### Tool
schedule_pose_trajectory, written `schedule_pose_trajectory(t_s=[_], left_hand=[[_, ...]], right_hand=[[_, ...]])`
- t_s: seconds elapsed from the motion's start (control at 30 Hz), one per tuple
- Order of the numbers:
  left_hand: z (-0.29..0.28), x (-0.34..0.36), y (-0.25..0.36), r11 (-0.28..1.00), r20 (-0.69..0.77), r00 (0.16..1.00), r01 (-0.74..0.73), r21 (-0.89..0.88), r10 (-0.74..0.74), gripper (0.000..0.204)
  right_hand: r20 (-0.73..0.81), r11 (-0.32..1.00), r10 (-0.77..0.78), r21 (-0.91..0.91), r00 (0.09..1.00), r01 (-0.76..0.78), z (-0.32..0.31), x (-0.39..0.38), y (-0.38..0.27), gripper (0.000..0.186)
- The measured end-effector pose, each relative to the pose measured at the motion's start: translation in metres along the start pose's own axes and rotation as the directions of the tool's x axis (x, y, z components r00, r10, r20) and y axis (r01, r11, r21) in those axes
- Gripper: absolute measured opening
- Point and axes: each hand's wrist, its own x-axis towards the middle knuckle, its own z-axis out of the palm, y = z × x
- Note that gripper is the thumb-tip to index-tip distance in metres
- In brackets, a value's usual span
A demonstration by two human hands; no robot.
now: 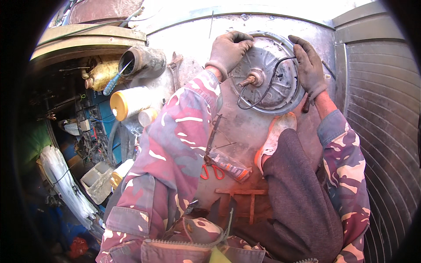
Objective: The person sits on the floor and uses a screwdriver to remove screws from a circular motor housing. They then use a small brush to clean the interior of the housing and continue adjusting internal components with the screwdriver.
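A round grey metal hub motor point(272, 83) lies on the ground in front of me, its threaded axle point(248, 80) pointing towards the left. Out of the axle comes a black cable point(268, 84), looping across the motor's face to the right rim. My left hand point(230, 49), in a grey work glove, curls its fingers over the upper-left rim. On the opposite rim rests my right hand point(310, 65), gloved too, its fingers bent against the edge beside the cable. The undersides of both hands are hidden.
Red-handled scissors point(212, 171), a crumpled packet point(230, 165) and a rusty metal bracket point(251, 202) lie near my shoe point(279, 130). At left, a screwdriver point(113, 83) sticks out of a dark container point(147, 61), near a yellow-lidded tub point(130, 103). A slatted shutter point(381, 96) stands right.
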Motion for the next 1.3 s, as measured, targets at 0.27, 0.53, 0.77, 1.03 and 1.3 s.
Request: schedule_pose_trajectory(t_s=[0.27,0.53,0.77,1.03,1.3], left_hand=[[-0.001,0.005,-0.002,0.991,-0.022,1.0,0.015,0.134,-0.013,0.015],[-0.002,0.007,-0.002,0.976,-0.009,1.0,-0.026,0.214,0.029,0.016],[-0.005,0.006,0.002,0.958,-0.03,1.0,0.002,0.288,0.007,0.016],[-0.009,0.004,0.004,0.969,-0.015,1.0,0.018,0.247,-0.015,0.018],[-0.01,0.007,0.007,0.937,0.0,1.0,-0.005,0.349,0.006,0.02]], right_hand=[[-0.004,0.999,0.041,0.03,0.999,-0.041,0.001,0.0,-0.002,0.041],[-0.002,0.996,0.061,0.058,0.998,-0.061,0.001,-0.001,-0.002,0.041],[-0.006,0.999,0.041,0.019,0.999,-0.041,0.001,0.0,-0.003,0.042],[0.065,0.983,0.153,0.091,0.986,-0.159,-0.001,-0.003,-0.013,0.04],[0.0,0.993,0.085,0.081,0.996,-0.085,0.003,-0.004,-0.013,0.042]])
